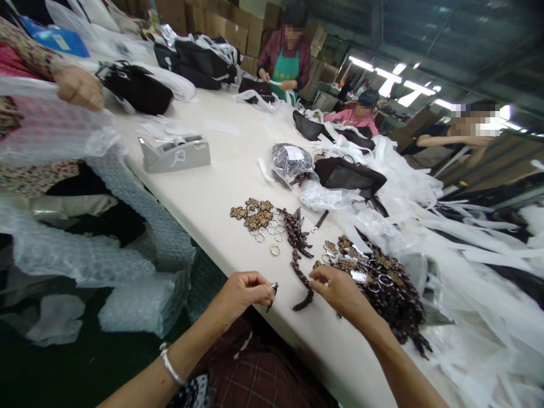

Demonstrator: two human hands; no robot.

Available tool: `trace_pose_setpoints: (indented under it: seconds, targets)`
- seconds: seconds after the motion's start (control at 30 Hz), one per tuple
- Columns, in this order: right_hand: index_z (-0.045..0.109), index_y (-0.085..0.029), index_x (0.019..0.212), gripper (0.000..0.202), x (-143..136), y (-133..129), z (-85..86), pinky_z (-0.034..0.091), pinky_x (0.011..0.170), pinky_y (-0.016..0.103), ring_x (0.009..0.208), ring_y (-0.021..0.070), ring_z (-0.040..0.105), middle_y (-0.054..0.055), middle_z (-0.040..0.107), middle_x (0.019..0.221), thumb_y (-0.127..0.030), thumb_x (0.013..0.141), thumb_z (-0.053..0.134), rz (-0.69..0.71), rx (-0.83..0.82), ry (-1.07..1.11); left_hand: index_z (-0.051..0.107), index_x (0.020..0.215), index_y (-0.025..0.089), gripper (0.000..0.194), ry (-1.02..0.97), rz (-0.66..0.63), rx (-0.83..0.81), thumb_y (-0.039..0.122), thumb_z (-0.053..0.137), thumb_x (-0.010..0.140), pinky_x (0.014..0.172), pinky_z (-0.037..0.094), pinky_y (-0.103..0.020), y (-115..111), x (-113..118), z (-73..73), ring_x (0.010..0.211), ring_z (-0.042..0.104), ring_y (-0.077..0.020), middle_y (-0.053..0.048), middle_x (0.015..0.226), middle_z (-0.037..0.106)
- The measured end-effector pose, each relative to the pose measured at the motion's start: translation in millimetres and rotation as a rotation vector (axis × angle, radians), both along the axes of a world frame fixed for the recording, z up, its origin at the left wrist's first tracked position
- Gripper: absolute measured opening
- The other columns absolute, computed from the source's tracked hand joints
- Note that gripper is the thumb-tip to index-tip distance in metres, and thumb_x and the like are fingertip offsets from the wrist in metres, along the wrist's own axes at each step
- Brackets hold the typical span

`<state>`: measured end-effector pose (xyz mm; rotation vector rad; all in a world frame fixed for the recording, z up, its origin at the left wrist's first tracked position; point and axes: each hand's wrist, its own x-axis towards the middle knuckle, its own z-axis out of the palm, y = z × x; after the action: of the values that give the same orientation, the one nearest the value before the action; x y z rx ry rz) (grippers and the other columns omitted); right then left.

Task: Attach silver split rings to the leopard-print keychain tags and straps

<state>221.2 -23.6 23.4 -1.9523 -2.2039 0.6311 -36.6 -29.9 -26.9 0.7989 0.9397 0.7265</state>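
Observation:
My left hand (249, 292) is closed in a pinch on a small dark strap with a metal clasp (274, 288), held over the table's near edge. My right hand (340, 289) has thumb and forefinger together at the side of a dark ruffled strap (301, 275) lying on the table. Beyond it lie a bunch of similar ruffled straps (295, 229), leopard-print flower charms (258, 217), silver rings (276, 226) and one gold ring (275, 250). A pile of finished-looking charms with ruffled straps (391, 283) sits right of my right hand.
A grey tape dispenser (176, 154) stands at the table's left edge. A plastic bag of dark pieces (291, 161) and a dark handbag (351, 177) lie farther back. White strips (425, 226) cover the right side. Bubble wrap (140, 226) hangs at left; co-workers stand around the table.

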Motion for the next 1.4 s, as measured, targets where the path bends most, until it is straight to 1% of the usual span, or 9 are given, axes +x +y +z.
trace_pose_setpoints:
  seconds: [0.23,0.43,0.5,0.57,0.7,0.8,0.97,1.23,1.4]
  targets:
    - [0.068,-0.019,0.098,0.016,-43.2,25.0,-20.4,0.045,0.079,0.031,0.092,0.0225,0.064,0.008,0.07,0.097,-0.026,0.089,0.057,0.018,0.114,-0.295,0.071,0.076,0.011,0.026,0.023,0.04,0.051,0.036,0.076,0.071,0.074,0.054,-0.029,0.2,2.5,6.3,0.068,0.066,-0.0158,-0.005,0.073,0.074]
    - [0.068,-0.018,0.1,0.019,-38.7,24.0,-36.7,0.046,0.079,0.032,0.091,0.0243,0.065,0.011,0.07,0.097,-0.015,0.088,0.053,0.032,0.139,-0.317,0.071,0.073,0.012,0.018,0.087,0.072,0.171,0.03,0.071,0.074,0.07,0.05,-0.025,1.0,-1.5,8.3,0.069,0.064,-0.0147,-0.004,0.073,0.073]
    - [0.069,-0.018,0.098,0.02,-32.4,18.9,-36.6,0.046,0.084,0.033,0.093,0.0233,0.065,0.009,0.07,0.097,-0.014,0.087,0.052,0.035,0.183,-0.221,0.071,0.073,0.012,0.015,0.126,0.073,0.209,0.028,0.069,0.074,0.069,0.048,-0.024,1.0,-1.0,8.9,0.069,0.063,-0.0148,-0.004,0.073,0.072]
    - [0.069,-0.019,0.094,0.018,-29.6,11.6,-32.3,0.047,0.087,0.032,0.091,0.021,0.065,0.006,0.07,0.096,-0.015,0.086,0.053,-0.001,0.24,0.016,0.07,0.073,0.013,0.013,0.179,0.08,0.256,0.026,0.068,0.074,0.068,0.046,-0.023,0.5,0.7,10.2,0.07,0.062,-0.0151,-0.003,0.073,0.072]
    - [0.068,-0.022,0.091,0.012,-42.4,-11.1,-12.5,0.053,0.067,0.027,0.074,0.016,0.065,0.002,0.066,0.09,-0.022,0.086,0.057,-0.1,0.141,0.544,0.071,0.074,0.014,0.012,0.3,0.079,0.401,0.023,0.063,0.078,0.066,0.044,-0.023,-1.9,5.4,16.1,0.071,0.061,-0.0152,-0.002,0.075,0.071]
    - [0.07,-0.022,0.09,0.012,-61.5,-27.3,1.3,0.051,0.059,0.025,0.07,0.0141,0.063,0.001,0.063,0.087,-0.021,0.086,0.059,-0.045,0.068,0.654,0.072,0.075,0.015,0.015,0.377,0.062,0.5,0.02,0.059,0.08,0.065,0.043,-0.023,-4.7,8.2,21.0,0.07,0.061,-0.015,-0.002,0.075,0.07]
    - [0.072,-0.022,0.09,0.012,-79.5,-33.7,4.5,0.049,0.067,0.026,0.075,0.0149,0.062,0.002,0.066,0.083,-0.017,0.086,0.061,0.031,0.206,0.543,0.074,0.079,0.016,0.017,0.406,0.039,0.532,0.018,0.058,0.081,0.067,0.044,-0.023,-8.1,9.9,21.7,0.071,0.063,-0.0155,-0.002,0.077,0.071]
    - [0.065,-0.02,0.091,0.01,-79.1,-31.6,-0.5,0.048,0.06,0.023,0.065,0.0127,0.061,0.0,0.065,0.078,-0.015,0.083,0.063,-0.027,0.24,0.464,0.073,0.079,0.016,0.018,0.413,-0.012,0.535,0.019,0.056,0.084,0.071,0.044,-0.024,-10.3,8.4,26.3,0.075,0.064,-0.0163,-0.002,0.08,0.072]
    - [0.068,-0.021,0.095,0.016,-74.1,-37.8,0.8,0.05,0.071,0.025,0.078,0.0152,0.063,0.004,0.065,0.089,-0.015,0.091,0.054,0.188,0.341,0.244,0.072,0.081,0.016,0.018,0.51,-0.074,0.674,0.017,0.054,0.086,0.073,0.042,-0.024,-9.9,8.3,29.2,0.077,0.063,-0.016,-0.003,0.082,0.071]
